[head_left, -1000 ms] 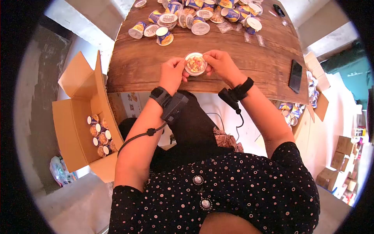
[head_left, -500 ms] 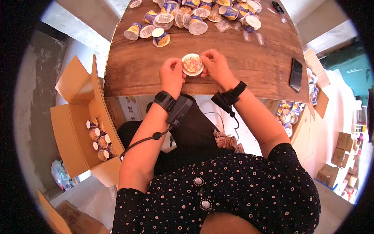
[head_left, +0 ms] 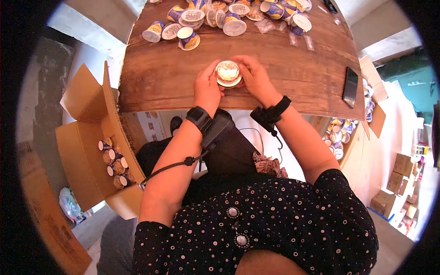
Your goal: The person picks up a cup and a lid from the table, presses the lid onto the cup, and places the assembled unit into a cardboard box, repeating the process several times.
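Observation:
My left hand (head_left: 208,87) and my right hand (head_left: 257,79) are closed around a small round food cup (head_left: 228,73) just above the near part of the table. My left fingers press on its left side, and my right thumb and fingers grip its right rim. A shiny, clear-looking cover reflects light from the cup's top and obscures the contents. Past my hands, a blue and yellow cup (head_left: 188,38) lies tilted on the wood, nearest among several similar cups. A clear-topped cup (head_left: 235,27) lies beside that group.
The wooden table (head_left: 293,78) carries a phone (head_left: 349,87) at its right edge and small clear packets (head_left: 293,39) farther back. An open carton (head_left: 82,151) with several cups stands at left. Another box of cups (head_left: 338,133) is at right. Grey cloth (head_left: 117,243) shows lower left.
The cup's top showed colourful food pieces before; now it shows a bright, reflective cover. Both hands have closed further around the cup. Grey cloth has appeared at lower left.

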`<state>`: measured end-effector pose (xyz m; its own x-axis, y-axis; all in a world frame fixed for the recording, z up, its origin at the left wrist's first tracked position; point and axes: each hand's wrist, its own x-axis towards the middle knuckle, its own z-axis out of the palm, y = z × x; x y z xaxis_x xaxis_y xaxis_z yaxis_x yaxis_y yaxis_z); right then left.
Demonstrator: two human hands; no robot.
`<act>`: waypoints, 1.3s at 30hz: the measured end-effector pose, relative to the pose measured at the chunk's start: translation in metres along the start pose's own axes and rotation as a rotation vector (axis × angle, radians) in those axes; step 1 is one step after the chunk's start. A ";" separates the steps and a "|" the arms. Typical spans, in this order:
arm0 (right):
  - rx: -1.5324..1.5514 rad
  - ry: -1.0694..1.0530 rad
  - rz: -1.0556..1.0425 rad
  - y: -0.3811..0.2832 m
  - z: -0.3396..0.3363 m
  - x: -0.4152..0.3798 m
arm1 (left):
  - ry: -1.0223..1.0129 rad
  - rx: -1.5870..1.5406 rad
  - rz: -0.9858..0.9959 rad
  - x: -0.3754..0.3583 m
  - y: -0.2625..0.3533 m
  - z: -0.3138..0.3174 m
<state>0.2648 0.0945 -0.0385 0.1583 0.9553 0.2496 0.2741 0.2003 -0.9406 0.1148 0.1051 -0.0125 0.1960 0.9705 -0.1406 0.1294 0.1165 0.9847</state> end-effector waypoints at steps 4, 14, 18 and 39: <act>-0.117 0.006 -0.044 -0.004 -0.001 -0.004 | 0.015 0.078 0.013 0.003 -0.010 0.001; -0.263 0.125 -0.246 0.006 0.008 -0.009 | -0.029 0.025 -0.025 0.003 -0.009 -0.002; 0.261 -0.064 0.278 -0.016 0.002 -0.019 | -0.070 -0.175 -0.152 -0.003 -0.004 -0.012; 0.021 -0.156 0.155 -0.010 -0.001 -0.029 | -0.173 -0.032 -0.083 -0.006 0.002 -0.004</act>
<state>0.2581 0.0648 -0.0359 0.0479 0.9967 0.0650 0.2375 0.0519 -0.9700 0.1097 0.0999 -0.0095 0.3505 0.9069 -0.2340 0.1214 0.2037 0.9715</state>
